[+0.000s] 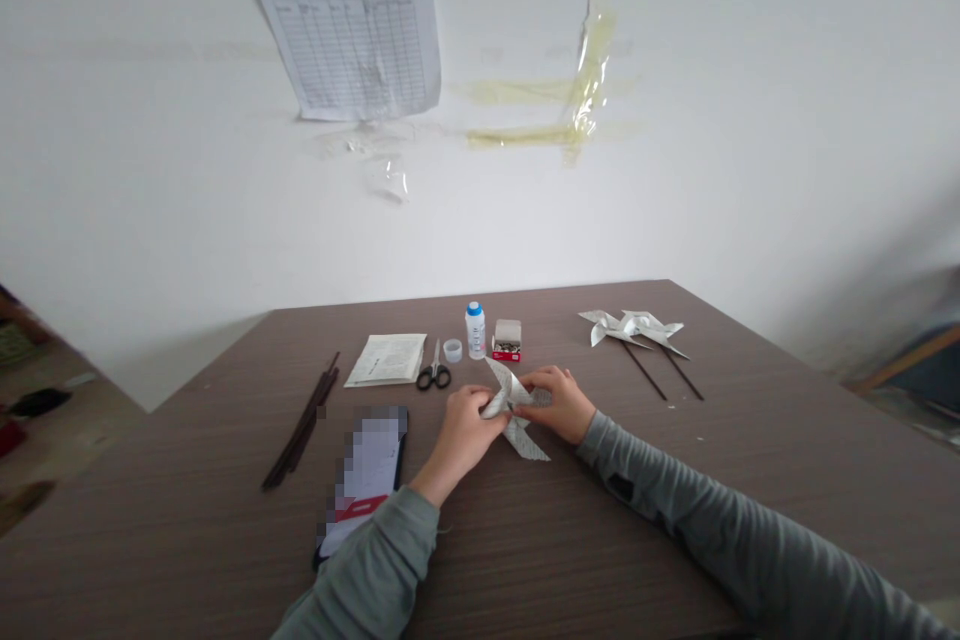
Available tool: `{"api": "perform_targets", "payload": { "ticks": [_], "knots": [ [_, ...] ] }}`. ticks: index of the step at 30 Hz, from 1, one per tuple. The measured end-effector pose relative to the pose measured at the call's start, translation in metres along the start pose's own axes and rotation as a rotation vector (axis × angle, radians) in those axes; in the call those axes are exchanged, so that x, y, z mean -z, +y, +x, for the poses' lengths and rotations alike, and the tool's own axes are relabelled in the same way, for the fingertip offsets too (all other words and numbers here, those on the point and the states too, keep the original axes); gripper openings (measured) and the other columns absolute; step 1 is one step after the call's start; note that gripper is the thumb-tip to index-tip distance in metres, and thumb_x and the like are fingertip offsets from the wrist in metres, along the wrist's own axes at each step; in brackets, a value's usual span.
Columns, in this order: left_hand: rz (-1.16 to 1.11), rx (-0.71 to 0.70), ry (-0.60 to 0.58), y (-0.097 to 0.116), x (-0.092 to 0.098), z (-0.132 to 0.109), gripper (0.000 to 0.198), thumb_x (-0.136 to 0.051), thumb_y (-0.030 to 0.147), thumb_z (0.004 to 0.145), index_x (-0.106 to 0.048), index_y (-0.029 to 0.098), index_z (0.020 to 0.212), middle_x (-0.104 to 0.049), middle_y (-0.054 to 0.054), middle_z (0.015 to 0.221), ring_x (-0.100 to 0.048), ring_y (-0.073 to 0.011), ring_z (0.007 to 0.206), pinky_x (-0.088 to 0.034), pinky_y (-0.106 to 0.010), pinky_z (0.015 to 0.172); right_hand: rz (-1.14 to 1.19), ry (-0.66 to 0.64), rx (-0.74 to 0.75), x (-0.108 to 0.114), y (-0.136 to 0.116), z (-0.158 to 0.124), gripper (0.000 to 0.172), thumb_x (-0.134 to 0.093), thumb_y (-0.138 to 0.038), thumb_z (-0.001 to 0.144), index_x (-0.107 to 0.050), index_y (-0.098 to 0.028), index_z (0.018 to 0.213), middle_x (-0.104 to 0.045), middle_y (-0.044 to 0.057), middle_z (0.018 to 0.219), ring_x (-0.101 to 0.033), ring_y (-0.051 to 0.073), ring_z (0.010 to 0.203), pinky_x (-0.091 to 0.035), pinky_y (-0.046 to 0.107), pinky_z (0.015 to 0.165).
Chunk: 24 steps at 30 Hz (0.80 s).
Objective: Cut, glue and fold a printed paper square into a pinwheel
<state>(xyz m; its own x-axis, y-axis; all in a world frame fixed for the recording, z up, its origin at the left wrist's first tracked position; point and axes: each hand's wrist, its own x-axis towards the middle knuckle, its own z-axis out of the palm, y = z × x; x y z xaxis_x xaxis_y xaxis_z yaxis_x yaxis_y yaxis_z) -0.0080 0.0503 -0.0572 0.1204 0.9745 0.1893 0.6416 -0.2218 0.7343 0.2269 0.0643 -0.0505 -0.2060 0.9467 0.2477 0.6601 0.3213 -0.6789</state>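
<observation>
Head view is my only feed, and it shows both hands working above a brown wood-grain table (645,520). Between them is a folded paper pinwheel (516,405) with printed blades. Its lowest blade points toward me and reaches down near the tabletop, though I cannot tell whether it touches. My left hand (466,432) is closed narrowly around the near side of the gathered centre. My right hand (559,403) curls over the far side, so both hands are holding the pinwheel and neither is spread wide.

I judge the piece very light and soft. The thin paper should crease easily and may spring open if the pressure eases, so the gathered centre looks like the place to hold it, not the flimsy blade tips.

Just beyond the hands lie black-handled scissors (433,370), a white bottle with a blue cap (475,330) and a small open box of metal fasteners (507,340). To the left is a bundle of dark sticks (304,420). To the right, two more paper pinwheels on dark sticks (630,328) lie on the table.
</observation>
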Motion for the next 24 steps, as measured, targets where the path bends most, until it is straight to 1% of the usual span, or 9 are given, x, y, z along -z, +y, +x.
{"api": "perform_targets", "payload": {
  "ticks": [3, 5, 8, 11, 14, 16, 20, 22, 24],
  "knots": [
    [0.003, -0.006, -0.011, 0.002, 0.000, 0.001, 0.005, -0.097, 0.022, 0.090, -0.095, 0.026, 0.093, -0.098, -0.010, 0.118, -0.091, -0.0354, 0.131, -0.070, -0.048, 0.124, -0.004, -0.024, -0.012, 0.002, -0.004, 0.000, 0.025, -0.111, -0.034, 0.090, -0.104, -0.032, 0.114, -0.099, 0.011, 0.122, -0.087, 0.044, 0.135, -0.053, 0.082, 0.141],
    [0.003, -0.004, -0.009, 0.003, 0.000, 0.002, 0.005, -0.097, 0.022, 0.089, -0.096, 0.026, 0.092, -0.098, -0.010, 0.119, -0.092, -0.0354, 0.130, -0.071, -0.047, 0.123, -0.016, -0.034, -0.026, 0.003, -0.007, -0.001, 0.023, -0.111, -0.033, 0.090, -0.104, -0.031, 0.112, -0.099, 0.011, 0.124, -0.087, 0.044, 0.138, -0.050, 0.085, 0.143],
    [0.006, 0.000, 0.000, 0.004, -0.001, 0.002, 0.009, -0.098, 0.019, 0.089, -0.095, 0.027, 0.090, -0.098, -0.011, 0.121, -0.093, -0.0361, 0.129, -0.071, -0.046, 0.123, -0.039, -0.041, -0.050, 0.003, -0.009, -0.001, 0.015, -0.111, -0.032, 0.091, -0.102, -0.033, 0.104, -0.099, 0.010, 0.128, -0.085, 0.045, 0.146, -0.043, 0.091, 0.147],
    [0.013, -0.005, 0.003, 0.005, -0.001, 0.002, 0.010, -0.099, 0.016, 0.088, -0.095, 0.026, 0.089, -0.098, -0.012, 0.121, -0.093, -0.0358, 0.128, -0.072, -0.046, 0.121, -0.039, -0.066, -0.059, 0.004, -0.010, -0.001, 0.011, -0.109, -0.034, 0.093, -0.100, -0.034, 0.099, -0.098, 0.009, 0.133, -0.080, 0.047, 0.155, -0.034, 0.097, 0.149],
    [0.016, -0.009, 0.006, 0.005, -0.001, 0.002, 0.010, -0.100, 0.015, 0.089, -0.096, 0.024, 0.091, -0.098, -0.012, 0.122, -0.093, -0.0347, 0.128, -0.072, -0.048, 0.122, -0.029, -0.118, -0.059, 0.005, -0.010, 0.000, 0.009, -0.105, -0.037, 0.097, -0.100, -0.034, 0.103, -0.098, 0.010, 0.136, -0.074, 0.048, 0.164, -0.022, 0.100, 0.152],
    [0.018, -0.010, 0.011, 0.004, -0.002, 0.002, 0.010, -0.100, 0.016, 0.089, -0.096, 0.025, 0.091, -0.099, -0.011, 0.122, -0.093, -0.0345, 0.129, -0.072, -0.049, 0.122, -0.035, -0.144, -0.066, 0.006, -0.011, 0.000, 0.010, -0.103, -0.037, 0.099, -0.100, -0.033, 0.107, -0.098, 0.012, 0.139, -0.072, 0.049, 0.168, -0.017, 0.100, 0.153],
    [0.030, -0.008, 0.012, 0.003, -0.003, 0.002, 0.012, -0.099, 0.017, 0.088, -0.097, 0.028, 0.090, -0.100, -0.010, 0.122, -0.094, -0.0344, 0.129, -0.072, -0.047, 0.122, -0.080, -0.163, -0.085, 0.009, -0.015, -0.001, 0.012, -0.103, -0.035, 0.103, -0.102, -0.031, 0.114, -0.093, 0.016, 0.157, -0.072, 0.047, 0.172, -0.015, 0.097, 0.156],
    [0.039, -0.007, 0.007, 0.002, -0.004, 0.002, 0.012, -0.098, 0.017, 0.087, -0.097, 0.029, 0.089, -0.100, -0.010, 0.122, -0.094, -0.0345, 0.128, -0.073, -0.046, 0.121, -0.099, -0.161, -0.083, 0.009, -0.017, -0.001, 0.012, -0.103, -0.033, 0.103, -0.103, -0.031, 0.115, -0.092, 0.016, 0.158, -0.073, 0.047, 0.170, -0.017, 0.097, 0.156],
    [0.049, -0.006, 0.000, 0.002, -0.005, 0.003, 0.013, -0.096, 0.017, 0.088, -0.097, 0.030, 0.089, -0.101, -0.009, 0.123, -0.094, -0.0344, 0.128, -0.073, -0.045, 0.121, -0.109, -0.161, -0.076, 0.010, -0.018, 0.000, 0.011, -0.104, -0.032, 0.102, -0.102, -0.032, 0.112, -0.093, 0.014, 0.152, -0.075, 0.046, 0.167, -0.018, 0.098, 0.155]
  ]
}}
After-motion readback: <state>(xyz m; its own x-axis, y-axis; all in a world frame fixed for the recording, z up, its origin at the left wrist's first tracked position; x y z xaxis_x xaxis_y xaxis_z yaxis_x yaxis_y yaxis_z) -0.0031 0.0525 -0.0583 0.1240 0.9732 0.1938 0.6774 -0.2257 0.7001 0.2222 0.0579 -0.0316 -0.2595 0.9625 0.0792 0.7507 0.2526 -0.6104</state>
